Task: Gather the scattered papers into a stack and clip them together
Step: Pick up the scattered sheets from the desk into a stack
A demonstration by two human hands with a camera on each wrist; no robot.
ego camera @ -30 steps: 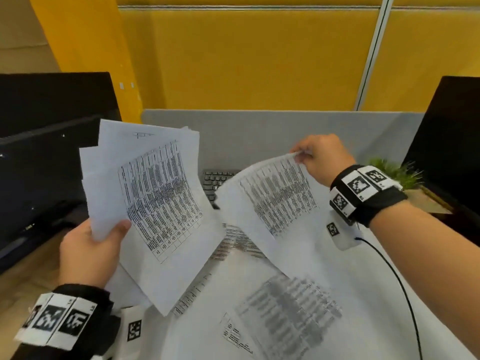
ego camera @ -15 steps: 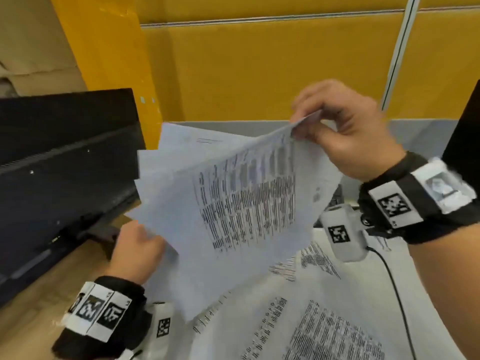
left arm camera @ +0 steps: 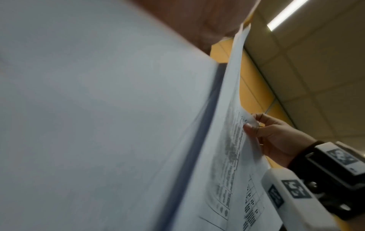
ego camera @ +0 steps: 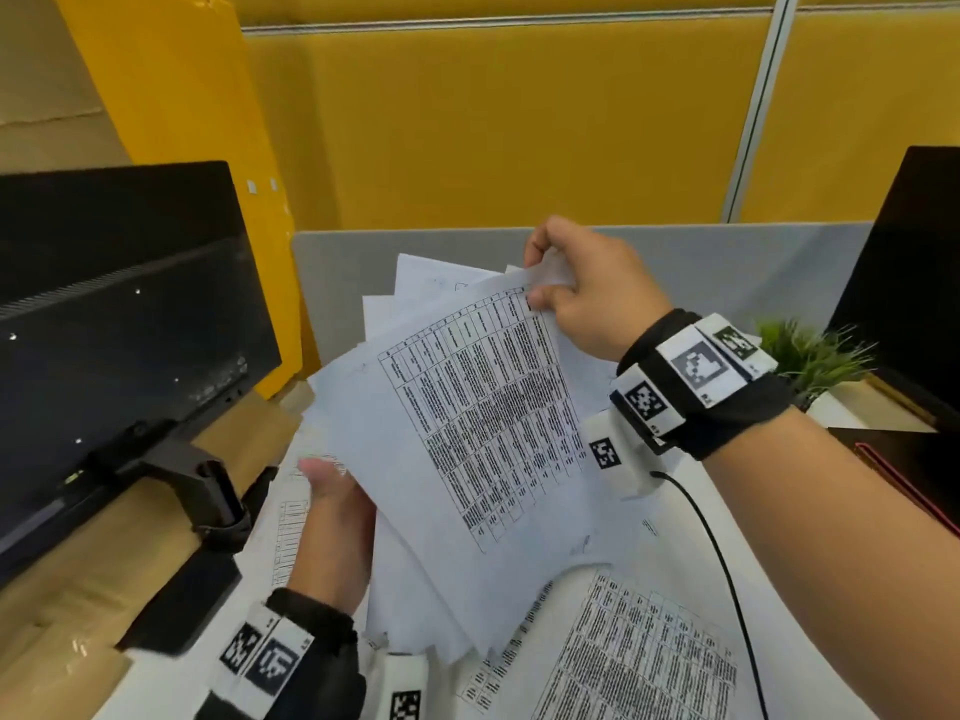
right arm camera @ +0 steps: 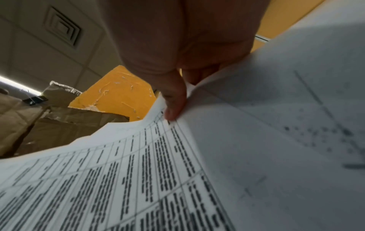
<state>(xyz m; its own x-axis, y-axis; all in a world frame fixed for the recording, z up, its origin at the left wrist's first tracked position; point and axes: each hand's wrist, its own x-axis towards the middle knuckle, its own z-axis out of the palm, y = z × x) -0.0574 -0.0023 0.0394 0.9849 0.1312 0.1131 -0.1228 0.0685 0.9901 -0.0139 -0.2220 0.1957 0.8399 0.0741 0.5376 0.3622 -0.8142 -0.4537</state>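
Observation:
A loose bundle of printed papers (ego camera: 467,433) is held up above the desk, fanned and uneven. My left hand (ego camera: 337,506) grips its lower left edge from behind. My right hand (ego camera: 566,283) pinches the top right corner of the front sheet, thumb on the printed table. The right wrist view shows that thumb (right arm camera: 173,107) pressing the papers (right arm camera: 177,171). The left wrist view is filled by the back of the papers (left arm camera: 98,109), with the right hand (left arm camera: 276,137) at their edge. More printed sheets (ego camera: 649,657) lie on the desk. No clip is in view.
A black monitor (ego camera: 119,330) on a stand is at the left and another dark screen (ego camera: 914,283) at the right. A small green plant (ego camera: 810,350) sits by the right screen. A grey divider (ego camera: 727,272) and yellow partition stand behind. A black cable (ego camera: 717,553) trails from my right wrist.
My right hand carried its sheet from the desk's right side onto the front of the bundle in my left hand. It now sits lower, pinching the top corner.

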